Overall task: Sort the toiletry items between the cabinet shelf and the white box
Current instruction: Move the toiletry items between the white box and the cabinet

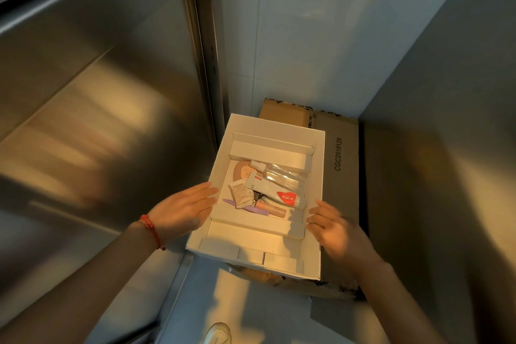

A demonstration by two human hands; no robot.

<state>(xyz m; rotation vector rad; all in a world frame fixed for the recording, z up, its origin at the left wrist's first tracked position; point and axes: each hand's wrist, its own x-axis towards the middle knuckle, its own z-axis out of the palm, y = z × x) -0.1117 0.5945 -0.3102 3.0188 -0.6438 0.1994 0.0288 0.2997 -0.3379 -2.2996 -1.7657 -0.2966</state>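
Note:
A white box (223, 162) sits on a brown cardboard carton (342, 156). Inside it lie a clear spray bottle (276, 173), a white tube with a red label (276, 193), a small sachet (241, 194), a purple pen-like item (251, 209), a pink stick (272, 208) and a beige card (241, 173). My left hand (184, 208), fingers straight, lies against the box's left wall. My right hand (333, 227), fingers loosely bent, is at the box's right wall; whether it grips the wall is unclear.
A shiny metal cabinet door (97, 92) fills the left side, with a dark gap (205, 58) at its edge. White tiled wall (307, 36) stands behind the carton. A grey panel (446, 120) closes the right. A white shoe (219, 334) shows on the floor below.

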